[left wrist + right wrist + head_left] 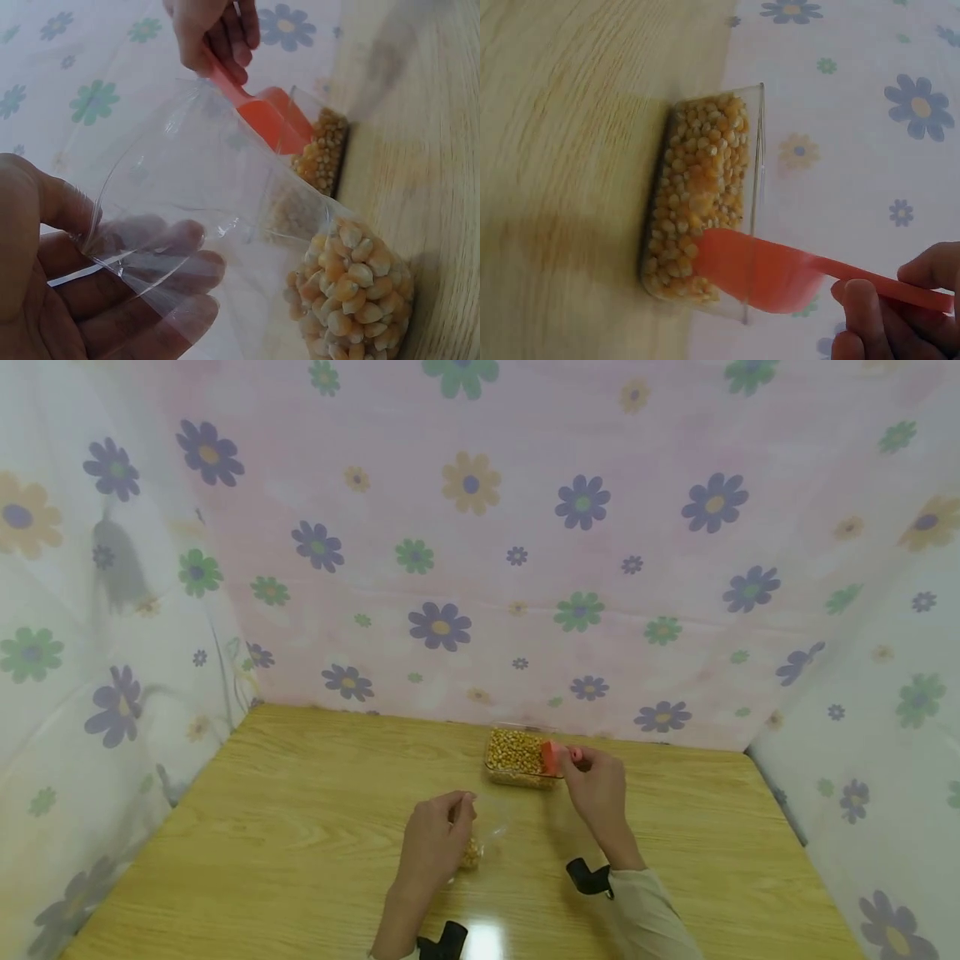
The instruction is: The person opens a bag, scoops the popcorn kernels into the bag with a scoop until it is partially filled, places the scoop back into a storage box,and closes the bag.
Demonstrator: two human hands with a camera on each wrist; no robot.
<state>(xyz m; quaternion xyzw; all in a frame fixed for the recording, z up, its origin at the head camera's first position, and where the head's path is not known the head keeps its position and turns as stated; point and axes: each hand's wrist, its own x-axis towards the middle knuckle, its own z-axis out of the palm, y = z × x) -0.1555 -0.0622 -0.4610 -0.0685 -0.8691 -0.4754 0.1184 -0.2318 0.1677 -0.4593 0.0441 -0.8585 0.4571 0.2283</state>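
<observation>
My right hand grips the handle of a red plastic scoop. The scoop's front edge dips into corn kernels in a clear rectangular container. In the left wrist view the scoop is tilted down at the container. My left hand pinches the rim of a clear plastic bag between thumb and fingers, the other fingers spread behind the film. Kernels fill the bag's bottom, which sits on the table nearer me than the container.
The wooden table carries the container near its back edge. A flower-patterned cloth hangs behind the table and along both sides. Black wrist mounts are on both arms.
</observation>
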